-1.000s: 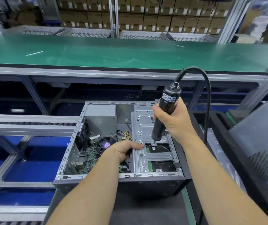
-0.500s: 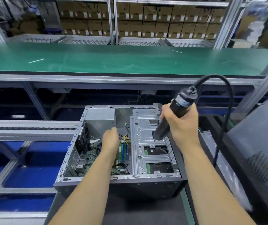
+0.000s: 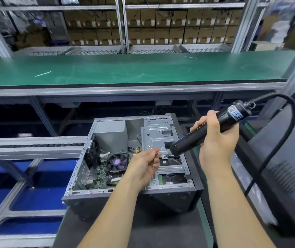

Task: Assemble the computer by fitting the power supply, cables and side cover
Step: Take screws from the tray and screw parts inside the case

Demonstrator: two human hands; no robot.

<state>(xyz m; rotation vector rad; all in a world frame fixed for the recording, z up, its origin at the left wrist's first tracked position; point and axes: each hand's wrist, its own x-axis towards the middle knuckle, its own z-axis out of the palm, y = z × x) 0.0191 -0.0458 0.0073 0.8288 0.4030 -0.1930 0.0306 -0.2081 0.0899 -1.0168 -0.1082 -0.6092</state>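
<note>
Computer case [image 3: 130, 176] lies open on its side on the dark worktop [image 3: 161, 233]. Your left hand [image 3: 144, 164] pinches something small over the drive cage [image 3: 161, 140]; right hand [image 3: 216, 138] grips the electric screwdriver [image 3: 205, 130], tip angled at it.

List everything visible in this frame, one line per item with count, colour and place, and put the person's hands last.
computer case: one, grey and black, open side up, on the dark mat in front of the person
power supply: one, grey, far left corner inside the case
CPU fan: one, black with purple hub, on the motherboard
drive cage: one, silver, right half of the case
electric screwdriver: one, black, corded, tilted, tip down over the drive cage
conveyor belt: one, green, behind the case
cardboard boxes: many, brown, on far shelves
left hand: pinches something small, too blurred to name
right hand: grips the screwdriver
</note>
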